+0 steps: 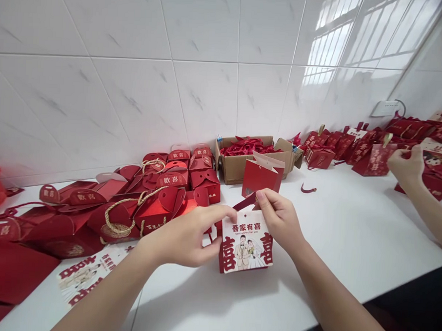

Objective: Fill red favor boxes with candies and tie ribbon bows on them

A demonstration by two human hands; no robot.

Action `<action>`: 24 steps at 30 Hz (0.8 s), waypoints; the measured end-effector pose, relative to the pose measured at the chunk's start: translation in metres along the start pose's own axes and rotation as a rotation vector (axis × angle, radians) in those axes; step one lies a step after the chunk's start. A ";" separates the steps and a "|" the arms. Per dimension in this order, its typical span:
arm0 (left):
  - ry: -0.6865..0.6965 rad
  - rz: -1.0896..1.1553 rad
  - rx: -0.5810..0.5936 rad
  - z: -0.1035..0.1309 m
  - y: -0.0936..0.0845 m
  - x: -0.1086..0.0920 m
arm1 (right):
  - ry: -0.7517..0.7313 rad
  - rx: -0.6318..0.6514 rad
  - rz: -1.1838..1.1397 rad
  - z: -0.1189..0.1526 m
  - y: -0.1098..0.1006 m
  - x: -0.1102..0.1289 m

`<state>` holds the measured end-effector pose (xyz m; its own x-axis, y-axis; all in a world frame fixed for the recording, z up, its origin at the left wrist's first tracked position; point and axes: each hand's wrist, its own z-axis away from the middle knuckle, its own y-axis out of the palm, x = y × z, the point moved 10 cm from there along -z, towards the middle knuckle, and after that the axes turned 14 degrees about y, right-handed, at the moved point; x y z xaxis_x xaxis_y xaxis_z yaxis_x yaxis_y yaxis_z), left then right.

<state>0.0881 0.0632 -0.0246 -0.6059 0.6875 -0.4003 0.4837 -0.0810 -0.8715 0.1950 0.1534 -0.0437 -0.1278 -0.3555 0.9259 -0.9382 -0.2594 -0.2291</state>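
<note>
A small red gift box [221,263] stands on the white table, its front covered by a white card [247,242] printed with a couple and red characters. My left hand [194,232] grips the box and card at their left edge, thumb below and index finger near the top corner. Between the thumb and fingers of my right hand [282,219] is a dark red ribbon [244,201], which runs across above the card. Just behind stands a red paper box [262,176] with its top open. How the ribbon passes behind the card is hidden.
Several folded red boxes [171,180] with rope handles crowd the left. A cardboard box [235,168] of red ribbons sits by the wall. One loose ribbon piece [308,190] lies right of it. More red boxes [377,160] and another person's hand [407,166] are at the right.
</note>
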 end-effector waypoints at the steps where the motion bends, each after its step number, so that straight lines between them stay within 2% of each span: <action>1: 0.002 0.008 0.005 0.000 0.000 -0.001 | -0.009 0.003 0.006 0.001 0.001 0.001; 5: -0.042 0.002 -0.055 -0.002 0.000 0.003 | -0.047 -0.003 0.011 0.003 0.001 0.004; 9: -0.167 -0.016 -0.100 -0.001 0.006 0.019 | -0.076 0.005 0.005 0.005 0.004 0.006; 12: -0.222 -0.015 -0.112 0.002 0.004 0.025 | -0.068 0.018 -0.005 0.006 0.006 0.004; 17: -0.161 -0.024 -0.058 0.006 -0.010 0.020 | -0.128 0.021 0.015 0.007 0.007 0.006; 21: -0.086 0.007 -0.099 0.009 -0.024 0.015 | -0.155 0.036 0.032 0.009 0.009 0.007; 24: -0.017 -0.017 -0.113 0.007 -0.026 0.008 | -0.166 0.032 0.025 0.009 0.008 0.007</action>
<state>0.0662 0.0656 -0.0070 -0.6244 0.6760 -0.3914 0.5412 0.0131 -0.8408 0.1896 0.1409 -0.0419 -0.0940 -0.5050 0.8580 -0.9243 -0.2760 -0.2636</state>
